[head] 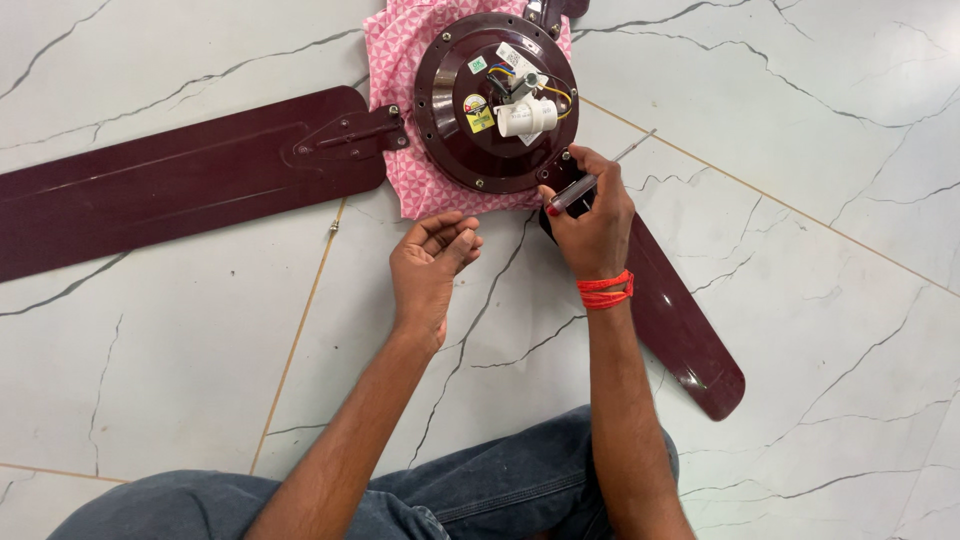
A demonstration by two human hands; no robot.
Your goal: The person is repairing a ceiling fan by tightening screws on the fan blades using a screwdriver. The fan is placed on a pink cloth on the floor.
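On the white marble-look floor, veined with dark grey lines and crossed by thin tan grout joints, a maroon ceiling fan lies dismantled in the head view. Its round motor housing rests near the top middle on a pink patterned cloth, with a white cylindrical capacitor and a few coloured wires showing at its centre. One long blade stretches to the left, its metal bracket reaching to the housing's rim. A second blade runs down to the right from beneath the person's right hand. A small screw lies on the floor just below the left blade. Blue jeans fill the bottom edge, the person being seated on the floor.

The right hand, with a red thread band at the wrist, is closed around a screwdriver; the handle sits in the fist and the slim metal shaft points up to the right, away from the housing. The hand's thumb side is pressed at the spot where the second blade meets the housing's lower right rim. The left hand hovers just beside it, palm up, fingers loosely curled and empty, touching nothing, just below the cloth's lower edge. Both forearms rise from the bottom of the view.
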